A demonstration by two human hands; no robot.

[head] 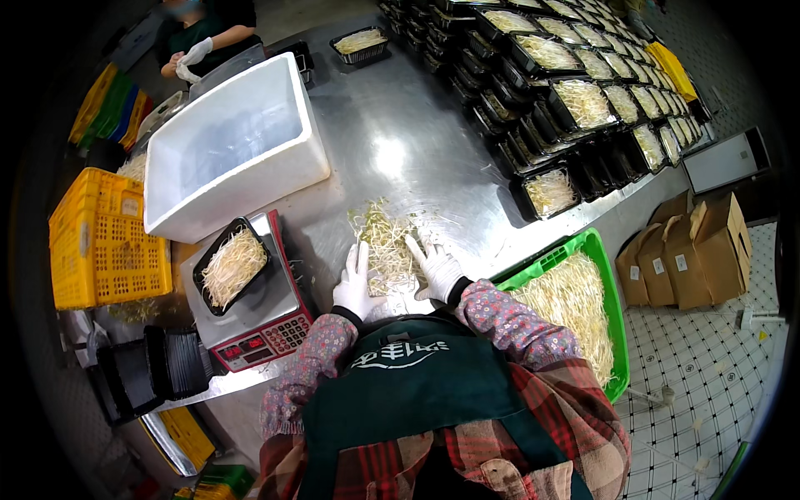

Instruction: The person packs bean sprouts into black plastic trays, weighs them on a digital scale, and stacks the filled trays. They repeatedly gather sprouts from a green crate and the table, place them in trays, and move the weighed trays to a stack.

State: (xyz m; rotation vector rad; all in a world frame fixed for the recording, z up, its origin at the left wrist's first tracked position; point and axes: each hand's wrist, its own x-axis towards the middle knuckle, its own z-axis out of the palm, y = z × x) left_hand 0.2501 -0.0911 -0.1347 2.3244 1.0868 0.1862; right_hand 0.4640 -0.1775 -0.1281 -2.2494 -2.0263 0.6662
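Observation:
Both my hands wear white gloves and rest around a loose heap of bean sprouts (394, 253) on the steel table. My left hand (358, 284) lies along the heap's left side, fingers pointing away from me. On the other side, my right hand (437, 269) has its fingers spread at the heap's edge. Neither hand grips anything that I can see. Left of my left hand, a black plastic tray (265, 267) filled with bean sprouts sits tilted in view on the red digital scale (289, 331), whose display is lit.
A white foam box (250, 200) stands beyond the scale, near a yellow crate (103, 275). Filled trays (581, 103) are stacked at the far right. A green crate of sprouts (562, 300) is at my right. Empty black trays (128, 375) lie left. A gloved co-worker (200, 50) stands opposite.

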